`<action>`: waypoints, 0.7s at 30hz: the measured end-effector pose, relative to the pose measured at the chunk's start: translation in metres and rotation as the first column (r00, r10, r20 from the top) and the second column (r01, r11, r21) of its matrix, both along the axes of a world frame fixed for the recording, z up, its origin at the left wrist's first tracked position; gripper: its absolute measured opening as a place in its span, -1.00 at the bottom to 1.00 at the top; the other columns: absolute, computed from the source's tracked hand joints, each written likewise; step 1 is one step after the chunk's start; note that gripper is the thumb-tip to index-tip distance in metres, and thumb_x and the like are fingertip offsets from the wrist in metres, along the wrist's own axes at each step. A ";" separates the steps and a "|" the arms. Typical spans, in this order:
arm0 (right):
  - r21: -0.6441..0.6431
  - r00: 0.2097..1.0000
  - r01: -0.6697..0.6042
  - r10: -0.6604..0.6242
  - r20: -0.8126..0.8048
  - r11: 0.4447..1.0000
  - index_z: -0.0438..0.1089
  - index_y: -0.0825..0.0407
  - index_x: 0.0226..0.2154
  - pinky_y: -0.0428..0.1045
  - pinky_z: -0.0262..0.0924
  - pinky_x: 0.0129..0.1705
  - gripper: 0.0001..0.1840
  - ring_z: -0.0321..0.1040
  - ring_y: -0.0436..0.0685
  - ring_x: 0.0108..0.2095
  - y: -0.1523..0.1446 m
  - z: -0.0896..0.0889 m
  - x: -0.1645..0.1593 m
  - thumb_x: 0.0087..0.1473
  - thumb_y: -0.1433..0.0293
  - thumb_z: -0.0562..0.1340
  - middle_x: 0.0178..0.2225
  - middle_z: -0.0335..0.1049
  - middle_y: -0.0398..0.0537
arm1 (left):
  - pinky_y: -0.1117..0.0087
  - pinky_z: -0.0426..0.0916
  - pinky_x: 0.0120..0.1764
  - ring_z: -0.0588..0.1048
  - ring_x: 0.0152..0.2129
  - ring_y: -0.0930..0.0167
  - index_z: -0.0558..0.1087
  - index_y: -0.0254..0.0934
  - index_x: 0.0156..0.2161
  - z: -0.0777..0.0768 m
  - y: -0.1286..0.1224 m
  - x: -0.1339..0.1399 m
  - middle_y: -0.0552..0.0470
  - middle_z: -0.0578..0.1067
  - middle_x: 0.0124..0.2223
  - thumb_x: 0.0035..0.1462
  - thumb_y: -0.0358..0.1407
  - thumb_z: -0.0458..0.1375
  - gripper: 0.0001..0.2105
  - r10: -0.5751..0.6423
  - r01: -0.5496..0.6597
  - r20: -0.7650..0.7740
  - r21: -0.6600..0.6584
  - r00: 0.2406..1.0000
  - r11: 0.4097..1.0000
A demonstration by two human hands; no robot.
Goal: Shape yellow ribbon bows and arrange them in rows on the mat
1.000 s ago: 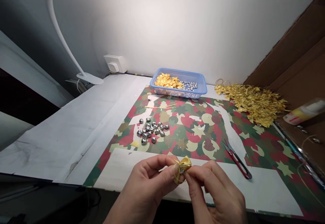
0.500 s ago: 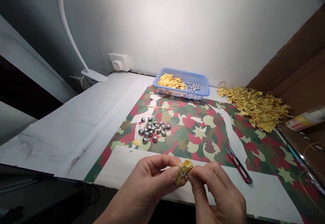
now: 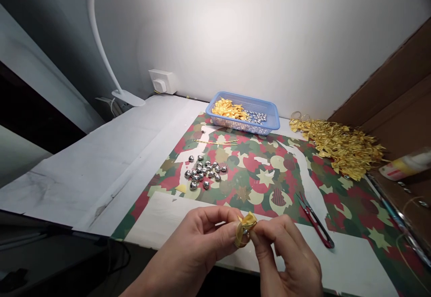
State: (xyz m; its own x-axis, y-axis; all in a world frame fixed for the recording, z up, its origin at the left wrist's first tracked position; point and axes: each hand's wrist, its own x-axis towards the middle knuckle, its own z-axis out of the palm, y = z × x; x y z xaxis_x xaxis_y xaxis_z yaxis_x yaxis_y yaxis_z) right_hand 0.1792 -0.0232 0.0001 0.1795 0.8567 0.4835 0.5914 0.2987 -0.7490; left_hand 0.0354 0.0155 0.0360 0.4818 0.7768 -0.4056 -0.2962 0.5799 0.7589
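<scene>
A small gold ribbon bow (image 3: 248, 220) is held up over the front of the table, with a bit of a silver bell (image 3: 245, 233) showing at its middle. My left hand (image 3: 208, 236) pinches the bow's left side between thumb and fingers. From the right, my right hand (image 3: 286, 247) closes thumb and forefinger at the bow's edge beside the bell. What exactly sits between those right fingertips is hidden. Several loose silver jingle bells (image 3: 201, 171) lie beyond my left hand. Red-handled thread snips (image 3: 315, 220) rest to the right of my hands.
A blue basket (image 3: 242, 128) at the wall holds gold bows and bells. Finished-looking gold bows form a heap (image 3: 343, 146) at the back right, near a bottle (image 3: 404, 164). Gold ties (image 3: 217, 142) lie before the basket. A white lamp (image 3: 104, 54) stands at left.
The bow has turned slightly between my fingers, and both hands keep their pinch on it. The camera view has shifted a little.
</scene>
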 end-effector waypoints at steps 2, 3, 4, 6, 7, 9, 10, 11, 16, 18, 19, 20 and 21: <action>-0.009 1.000 -0.011 0.011 -0.006 1.000 0.36 -0.02 -0.43 -0.12 0.02 -0.48 -0.81 0.09 -0.01 -0.52 0.000 0.000 0.000 0.18 0.55 0.19 -0.52 0.16 -0.21 | 0.42 0.30 -0.18 0.33 -0.34 0.40 0.53 -0.34 -0.39 -0.001 0.001 0.000 0.06 0.44 -0.38 0.16 -0.33 0.24 -0.87 -0.001 0.001 -0.002 0.006 1.000 1.000; -0.013 1.000 -0.014 0.014 -0.007 1.000 0.35 -0.02 -0.43 -0.12 0.01 -0.47 -0.81 0.08 -0.01 -0.52 0.000 0.000 0.000 0.18 0.55 0.19 -0.51 0.17 -0.21 | 0.42 0.30 -0.17 0.33 -0.35 0.40 0.53 -0.34 -0.40 -0.001 0.002 0.000 0.06 0.43 -0.38 0.16 -0.33 0.24 -0.87 -0.003 0.003 -0.004 0.006 1.000 1.000; -0.017 1.000 -0.015 0.015 -0.008 1.000 0.35 -0.02 -0.43 -0.12 0.01 -0.47 -0.80 0.08 -0.01 -0.52 0.000 0.000 0.000 0.18 0.55 0.19 -0.51 0.17 -0.21 | 0.42 0.30 -0.17 0.32 -0.35 0.40 0.53 -0.34 -0.40 0.000 0.002 0.000 0.06 0.43 -0.38 0.16 -0.33 0.24 -0.86 -0.006 0.006 -0.009 0.005 1.000 1.000; -0.020 1.000 -0.013 0.012 -0.020 1.000 0.34 -0.02 -0.43 -0.11 0.00 -0.47 -0.80 0.08 0.00 -0.52 -0.001 0.000 -0.001 0.18 0.55 0.19 -0.51 0.16 -0.22 | 0.42 0.30 -0.18 0.32 -0.35 0.40 0.52 -0.33 -0.40 0.000 0.003 0.000 0.07 0.43 -0.38 0.17 -0.32 0.23 -0.86 -0.006 0.007 -0.013 0.022 1.000 1.000; -0.020 1.000 -0.010 0.009 -0.029 1.000 0.33 -0.02 -0.44 -0.11 0.00 -0.47 -0.80 0.08 0.00 -0.52 -0.001 0.000 -0.002 0.18 0.55 0.18 -0.51 0.16 -0.22 | 0.42 0.29 -0.19 0.32 -0.35 0.40 0.52 -0.33 -0.41 0.000 0.003 0.000 0.07 0.43 -0.38 0.17 -0.33 0.23 -0.86 -0.009 0.009 -0.016 0.036 1.000 0.999; -0.018 0.999 -0.008 0.007 -0.045 1.000 0.31 -0.02 -0.45 -0.10 -0.01 -0.47 -0.79 0.08 -0.01 -0.52 -0.001 -0.001 -0.003 0.19 0.54 0.18 -0.52 0.15 -0.23 | 0.39 0.29 -0.17 0.33 -0.34 0.38 0.51 -0.32 -0.40 0.000 0.002 0.000 0.07 0.43 -0.38 0.16 -0.33 0.24 -0.87 -0.004 0.006 -0.027 0.057 1.000 0.998; -0.015 0.999 -0.011 0.010 -0.051 1.000 0.31 -0.02 -0.45 -0.10 -0.01 -0.47 -0.79 0.09 -0.01 -0.52 -0.001 -0.001 -0.004 0.19 0.54 0.18 -0.52 0.15 -0.23 | 0.37 0.28 -0.17 0.34 -0.34 0.37 0.51 -0.31 -0.40 0.000 0.001 0.000 0.07 0.44 -0.37 0.15 -0.33 0.25 -0.89 0.000 0.002 -0.036 0.065 0.999 0.998; -0.013 0.998 -0.013 0.013 -0.055 1.000 0.30 -0.02 -0.44 -0.10 -0.02 -0.47 -0.79 0.09 -0.01 -0.52 -0.001 0.000 -0.005 0.19 0.55 0.18 -0.52 0.15 -0.24 | 0.36 0.28 -0.16 0.34 -0.33 0.36 0.50 -0.30 -0.39 0.000 0.001 0.001 0.07 0.44 -0.37 0.13 -0.33 0.26 -0.89 0.004 -0.001 -0.043 0.068 0.999 0.998; -0.005 0.998 -0.016 0.016 -0.057 1.000 0.31 -0.01 -0.44 -0.10 -0.02 -0.47 -0.80 0.10 -0.01 -0.52 -0.001 0.000 -0.006 0.19 0.55 0.18 -0.52 0.17 -0.24 | 0.33 0.25 -0.22 0.33 -0.37 0.35 0.48 -0.29 -0.43 0.000 -0.001 0.004 0.08 0.42 -0.40 0.09 -0.26 0.29 -0.85 0.055 -0.047 -0.086 0.087 0.995 0.995; -0.003 0.998 -0.015 0.014 -0.061 1.000 0.32 -0.01 -0.44 -0.10 -0.02 -0.47 -0.80 0.10 -0.01 -0.52 -0.001 0.000 -0.007 0.19 0.55 0.18 -0.52 0.17 -0.24 | 0.34 0.24 -0.24 0.31 -0.39 0.36 0.48 -0.29 -0.44 0.000 -0.001 0.005 0.09 0.40 -0.41 0.09 -0.24 0.29 -0.82 0.068 -0.059 -0.094 0.089 0.993 0.994; -0.003 0.998 -0.012 0.012 -0.065 1.000 0.32 -0.01 -0.44 -0.09 -0.02 -0.47 -0.80 0.10 -0.01 -0.52 -0.001 -0.001 -0.008 0.19 0.55 0.17 -0.53 0.17 -0.24 | 0.34 0.24 -0.24 0.30 -0.39 0.37 0.47 -0.29 -0.43 -0.001 -0.001 0.004 0.09 0.39 -0.42 0.09 -0.23 0.29 -0.81 0.065 -0.056 -0.095 0.090 0.993 0.994; -0.004 0.998 -0.010 0.010 -0.068 1.000 0.32 -0.01 -0.44 -0.09 -0.02 -0.48 -0.80 0.09 -0.01 -0.52 -0.001 -0.001 -0.008 0.19 0.55 0.17 -0.53 0.17 -0.24 | 0.34 0.24 -0.24 0.29 -0.39 0.37 0.47 -0.29 -0.43 -0.001 -0.001 0.004 0.09 0.38 -0.42 0.10 -0.22 0.29 -0.81 0.063 -0.053 -0.097 0.094 0.993 0.994; -0.004 0.997 -0.009 0.008 -0.071 1.000 0.32 -0.01 -0.43 -0.09 -0.03 -0.48 -0.80 0.09 -0.01 -0.52 -0.001 -0.002 -0.009 0.19 0.55 0.17 -0.53 0.17 -0.24 | 0.34 0.23 -0.23 0.29 -0.38 0.37 0.47 -0.29 -0.42 -0.002 -0.001 0.003 0.09 0.38 -0.41 0.10 -0.22 0.28 -0.81 0.058 -0.049 -0.098 0.098 0.994 0.994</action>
